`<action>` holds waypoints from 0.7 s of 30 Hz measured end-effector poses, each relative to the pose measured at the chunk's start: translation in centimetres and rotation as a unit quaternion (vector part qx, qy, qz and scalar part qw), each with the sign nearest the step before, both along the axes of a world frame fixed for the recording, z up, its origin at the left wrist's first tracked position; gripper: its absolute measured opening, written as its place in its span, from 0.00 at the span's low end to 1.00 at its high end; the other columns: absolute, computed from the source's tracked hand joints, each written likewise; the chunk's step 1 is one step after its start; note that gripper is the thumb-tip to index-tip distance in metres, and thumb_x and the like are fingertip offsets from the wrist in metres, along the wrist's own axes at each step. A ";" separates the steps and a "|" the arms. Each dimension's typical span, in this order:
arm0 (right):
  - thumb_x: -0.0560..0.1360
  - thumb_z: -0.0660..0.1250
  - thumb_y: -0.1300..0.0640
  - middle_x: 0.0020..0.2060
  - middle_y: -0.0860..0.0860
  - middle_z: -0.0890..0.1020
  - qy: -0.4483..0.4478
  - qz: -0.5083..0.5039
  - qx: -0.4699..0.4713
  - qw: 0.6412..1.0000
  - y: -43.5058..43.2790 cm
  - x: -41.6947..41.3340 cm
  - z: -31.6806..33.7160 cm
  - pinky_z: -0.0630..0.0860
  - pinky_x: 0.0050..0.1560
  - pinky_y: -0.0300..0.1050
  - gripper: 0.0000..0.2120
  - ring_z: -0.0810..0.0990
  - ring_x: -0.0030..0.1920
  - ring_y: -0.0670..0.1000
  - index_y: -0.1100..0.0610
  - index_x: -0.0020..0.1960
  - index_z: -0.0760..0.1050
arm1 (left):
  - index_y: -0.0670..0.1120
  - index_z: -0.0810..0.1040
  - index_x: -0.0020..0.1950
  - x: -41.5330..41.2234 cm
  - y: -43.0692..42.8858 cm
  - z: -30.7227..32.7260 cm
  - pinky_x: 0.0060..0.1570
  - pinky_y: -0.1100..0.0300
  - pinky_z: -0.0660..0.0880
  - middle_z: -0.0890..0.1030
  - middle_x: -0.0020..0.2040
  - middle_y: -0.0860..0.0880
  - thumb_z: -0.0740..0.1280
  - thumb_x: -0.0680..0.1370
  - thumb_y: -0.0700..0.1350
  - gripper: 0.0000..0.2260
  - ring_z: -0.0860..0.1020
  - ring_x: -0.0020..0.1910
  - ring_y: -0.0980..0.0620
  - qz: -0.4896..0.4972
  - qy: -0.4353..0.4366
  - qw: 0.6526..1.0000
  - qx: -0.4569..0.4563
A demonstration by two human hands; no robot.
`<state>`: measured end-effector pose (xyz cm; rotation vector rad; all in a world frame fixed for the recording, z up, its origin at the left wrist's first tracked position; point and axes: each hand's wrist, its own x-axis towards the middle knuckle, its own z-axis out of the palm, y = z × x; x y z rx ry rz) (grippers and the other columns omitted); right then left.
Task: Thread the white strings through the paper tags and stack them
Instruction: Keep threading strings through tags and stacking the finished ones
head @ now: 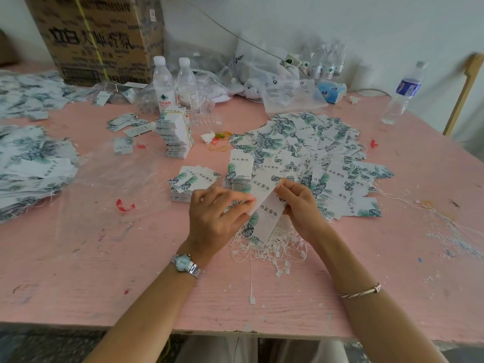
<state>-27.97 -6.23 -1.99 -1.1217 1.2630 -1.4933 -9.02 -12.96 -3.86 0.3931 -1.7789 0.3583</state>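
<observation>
**Both hands on tags, mid-table**

I see left hand [217, 213] pinching the left edge of the paper tags [265, 203] and right hand [298, 203] gripping their right edge. Tags are held tilted over the white strings [269, 250], heaped on the pink table [104, 271]. Stacked tags [239, 166] sit just behind.

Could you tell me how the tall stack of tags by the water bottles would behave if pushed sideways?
The stack is tall, narrow and built of unevenly piled bundles, so it would probably topple rather than slide. Being paper, it is likely light, so a gentle push might shift the upper bundles first.
</observation>
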 end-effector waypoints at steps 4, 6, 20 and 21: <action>0.81 0.62 0.58 0.43 0.58 0.82 -0.006 -0.024 0.015 1.000 -0.1 -0.1 0.0 0.78 0.43 0.48 0.16 0.81 0.42 0.54 0.73 0.56 0.74 | 0.49 0.86 0.42 -0.1 0.0 -0.1 0.47 0.56 0.64 0.85 0.47 0.56 0.78 0.74 0.45 0.03 0.77 0.43 0.55 -0.028 -0.040 0.999 0.010; 0.82 0.61 0.60 0.43 0.55 0.85 -0.020 -0.032 0.020 0.999 0.0 -0.1 0.1 0.79 0.43 0.47 0.11 0.83 0.41 0.52 0.67 0.55 0.78 | 0.49 0.86 0.41 -0.1 0.0 -0.1 0.47 0.56 0.64 0.85 0.47 0.56 0.78 0.74 0.45 0.03 0.77 0.42 0.55 -0.034 -0.041 0.998 0.012; 0.82 0.60 0.59 0.37 0.50 0.85 -0.062 0.016 0.007 0.998 0.3 -0.2 0.6 0.79 0.35 0.41 0.17 0.83 0.36 0.48 0.51 0.44 0.86 | 0.47 0.85 0.53 -1.0 0.0 -0.4 0.56 0.52 0.69 0.83 0.60 0.52 0.78 0.73 0.56 0.16 0.81 0.57 0.52 -0.122 -0.149 0.977 0.091; 0.82 0.61 0.58 0.36 0.50 0.84 -0.061 0.020 0.006 0.998 0.3 -0.1 0.6 0.79 0.35 0.40 0.17 0.82 0.34 0.48 0.51 0.43 0.86 | 0.47 0.85 0.53 -1.0 0.0 -0.3 0.57 0.52 0.69 0.83 0.59 0.52 0.77 0.72 0.59 0.18 0.81 0.57 0.52 -0.122 -0.148 0.977 0.091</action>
